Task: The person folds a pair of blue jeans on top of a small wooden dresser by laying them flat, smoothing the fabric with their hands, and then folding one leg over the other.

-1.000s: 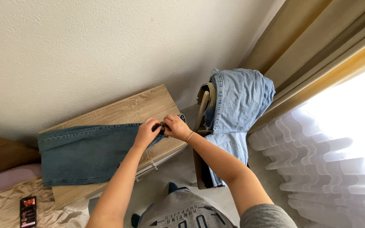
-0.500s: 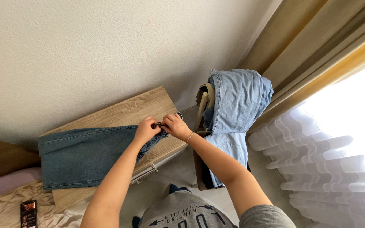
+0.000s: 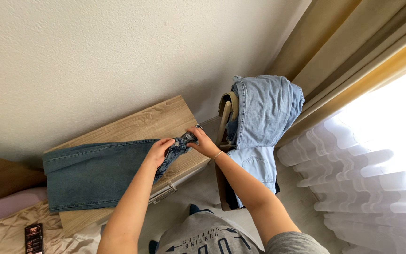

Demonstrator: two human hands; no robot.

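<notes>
Jeans (image 3: 95,176) of mid-blue denim are lying flat along a light wooden tabletop (image 3: 156,122) that is standing against the white textured wall (image 3: 118,51), legs running away to the left and the waistband reaching the table's right end. Both hands are meeting at that waistband: the left hand (image 3: 160,151) is pressing down on the denim with its fingers curled together over the cloth, seemingly pinning it so the fabric is not sliding, while the right hand (image 3: 203,142) is pinching the waistband edge (image 3: 187,138), fingertips closed on what looks like the button or fly area; the exact grip is too small to tell. Working at the table's end is keeping the garment supported while the top is being handled.

Just beside the right forearm a wooden chair (image 3: 225,141) is standing, draped with a pale denim shirt or jacket (image 3: 264,117) that is hanging over its back and crowding the space to the right. Beyond it, beige curtains (image 3: 339,56) and a white sheer (image 3: 367,169) are covering a bright window. At lower left, a small dark packet (image 3: 34,237) is lying on beige bedding (image 3: 5,235).
</notes>
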